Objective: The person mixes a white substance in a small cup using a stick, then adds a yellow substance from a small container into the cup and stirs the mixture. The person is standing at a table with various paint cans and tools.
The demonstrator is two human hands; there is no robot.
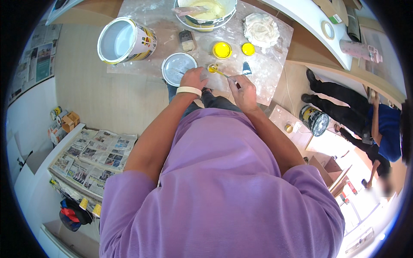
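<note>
My right hand is closed around a thin yellow-coated stick, which slants down to the left. Its far end is at a small round cup with yellow in it. Beside that cup my left hand is closed, close to the rim of a round white tub with pale grey inside. A thin line shows over the tub near my left fingers; what they hold is hard to make out. Farther off stand a yellow-filled open tin and a smaller yellow round lid or tin.
On the stained work board are a large white bucket, a flat brush, a basin of cream-coloured mix, a crumpled white cloth and a blue scraper. A lidded bucket and people are to the right; newspapers lie left.
</note>
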